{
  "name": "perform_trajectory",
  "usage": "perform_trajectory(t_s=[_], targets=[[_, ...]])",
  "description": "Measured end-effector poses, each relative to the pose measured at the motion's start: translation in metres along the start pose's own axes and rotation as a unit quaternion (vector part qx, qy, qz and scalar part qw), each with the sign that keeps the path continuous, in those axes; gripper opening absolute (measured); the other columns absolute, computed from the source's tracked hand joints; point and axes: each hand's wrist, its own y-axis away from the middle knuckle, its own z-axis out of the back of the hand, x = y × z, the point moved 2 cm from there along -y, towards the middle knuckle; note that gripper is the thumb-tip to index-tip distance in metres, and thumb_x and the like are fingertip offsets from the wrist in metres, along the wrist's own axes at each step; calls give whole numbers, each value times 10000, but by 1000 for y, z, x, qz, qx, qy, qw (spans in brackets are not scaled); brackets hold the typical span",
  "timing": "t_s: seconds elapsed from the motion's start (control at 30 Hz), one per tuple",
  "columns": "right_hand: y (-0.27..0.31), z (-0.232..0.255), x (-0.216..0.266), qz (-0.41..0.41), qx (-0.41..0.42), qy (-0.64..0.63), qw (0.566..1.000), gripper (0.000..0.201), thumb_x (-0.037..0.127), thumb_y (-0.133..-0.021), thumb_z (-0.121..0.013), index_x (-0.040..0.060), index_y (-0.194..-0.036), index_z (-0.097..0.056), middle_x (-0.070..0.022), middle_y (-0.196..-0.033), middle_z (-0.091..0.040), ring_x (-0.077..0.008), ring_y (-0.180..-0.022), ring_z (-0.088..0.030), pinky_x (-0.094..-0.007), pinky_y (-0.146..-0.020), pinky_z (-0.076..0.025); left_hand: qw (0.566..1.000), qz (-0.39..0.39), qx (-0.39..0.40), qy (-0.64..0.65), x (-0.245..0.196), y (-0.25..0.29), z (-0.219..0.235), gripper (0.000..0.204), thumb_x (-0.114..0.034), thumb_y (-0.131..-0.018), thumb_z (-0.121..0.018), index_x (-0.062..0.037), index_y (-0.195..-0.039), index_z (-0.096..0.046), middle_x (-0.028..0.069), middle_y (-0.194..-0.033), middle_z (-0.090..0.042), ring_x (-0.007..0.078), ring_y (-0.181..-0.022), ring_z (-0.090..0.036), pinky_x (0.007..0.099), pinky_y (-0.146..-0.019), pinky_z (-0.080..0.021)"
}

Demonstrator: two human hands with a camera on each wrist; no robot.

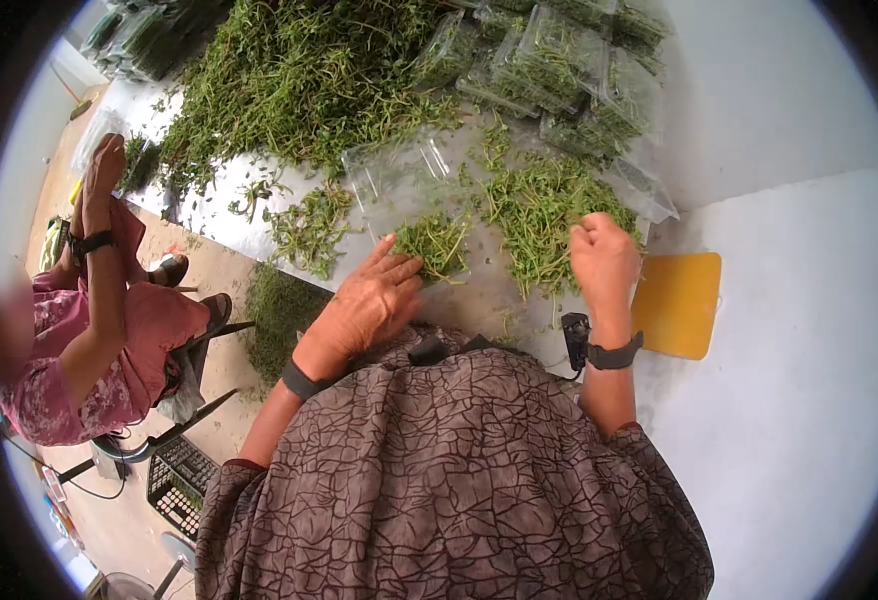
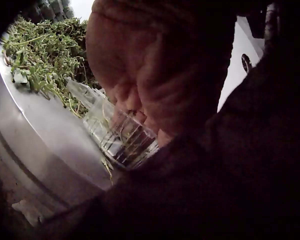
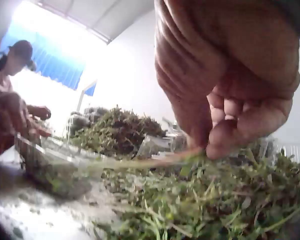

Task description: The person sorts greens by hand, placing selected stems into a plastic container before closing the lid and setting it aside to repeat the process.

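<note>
My left hand (image 1: 374,300) lies over the near left side of an open clear plastic box (image 2: 102,122), its fingers extended onto the leafy greens (image 1: 437,245) in it. The box's transparent lid (image 1: 394,178) is folded back away from me. In the left wrist view, the fingertips show partly through the clear wall. My right hand (image 1: 604,262) is raised over a loose pile of greens (image 1: 534,215) beside the box. Between thumb and forefinger it pinches a long reddish-green stem (image 3: 160,161), best seen in the right wrist view.
A large heap of greens (image 1: 299,80) covers the far table. Filled clear boxes (image 1: 559,60) are stacked at the back right. A small clump (image 1: 314,228) lies left of the box. A yellow stool (image 1: 679,305) stands by the right wall; another person (image 1: 109,330) sits left.
</note>
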Motion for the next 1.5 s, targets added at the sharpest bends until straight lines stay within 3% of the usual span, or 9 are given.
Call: perform_trajectory(t_s=[0.07, 0.23, 0.4, 0.5, 0.57, 0.8, 1.0, 1.27, 1.5], targets=[[4, -11, -4, 46, 2, 44, 998, 141, 152, -764, -701, 38, -756, -619, -127, -565, -575, -311, -521, -590, -415, -502, -460, 1000, -2, 0, -4, -1, 0, 1, 248, -118, -826, -652, 31, -1021, -626, 198, -1209, -591, 333, -1166, -538, 491, -1154, -253], [16, -37, -7, -7, 152, 163, 975, 363, 276, -741, -741, -5, -932, -612, -182, -666, -630, -364, -619, -625, -461, -567, -473, 1000, -5, -14, -22, -5, 5, 3, 272, -126, -821, -664, 21, -1046, -623, 188, -1237, -577, 325, -1184, -527, 494, -1154, -251], [13, -36, -9, 35, 83, 162, 983, 178, 187, -753, -659, 20, -758, -598, -192, -592, -575, -380, -580, -592, -460, -535, -456, 998, 5, -62, -25, -5, 17, 13, 334, -115, -796, -678, -4, -1103, -610, 167, -1323, -520, 328, -1233, -486, 508, -1149, -254], [8, -12, -5, 44, 40, 104, 993, 139, 158, -753, -614, 19, -745, -618, -208, -600, -566, -395, -569, -563, -449, -519, -441, 995, 30, -93, -9, -3, 28, 20, 349, -96, -773, -691, -13, -1102, -612, 160, -1323, -525, 329, -1232, -490, 527, -1139, -261], [5, 4, 0, 59, -12, 55, 997, 78, 136, -778, -618, 63, -775, -646, -131, -573, -559, -271, -495, -548, -381, -492, -431, 993, 40, -111, 2, 2, 36, 19, 365, -71, -750, -702, -14, -1099, -611, 158, -1314, -535, 327, -1223, -500, 540, -1130, -267], [0, 28, 38, -24, 51, -148, 987, 169, 18, -764, -617, 0, -919, -682, -146, -718, -657, -229, -546, -597, -279, -548, -466, 984, 67, -163, 11, 9, 51, 14, 315, -32, -768, -700, -25, -1071, -614, 142, -1283, -562, 326, -1183, -534, 545, -1125, -278], [-3, 16, 104, 247, 92, -159, 951, 188, 32, -762, -632, 19, -942, -685, -145, -813, -677, -279, -678, -652, -339, -609, -509, 983, 56, -175, 9, 8, 51, 13, 308, -31, -742, -672, -2, -1044, -615, 166, -1225, -583, 333, -1148, -541, 510, -1125, -293], [10, -5, 87, 196, 159, -88, 964, 284, 86, -748, -687, 62, -1031, -670, -127, -799, -630, -310, -731, -615, -391, -642, -482, 978, 84, -188, 10, 4, 57, 14, 419, -37, -733, -724, -44, -1133, -598, 124, -1295, -557, 330, -1184, -531, 554, -1116, -293], [25, -13, 69, 265, 173, -52, 947, 306, 81, -784, -669, 43, -1088, -666, -144, -1184, -625, -338, -1064, -568, -420, -905, -453, 987, 43, -153, -11, -2, 33, 22, 510, -90, -755, -719, -68, -1236, -550, 132, -1399, -464, 330, -1249, -475, 537, -1133, -270]])
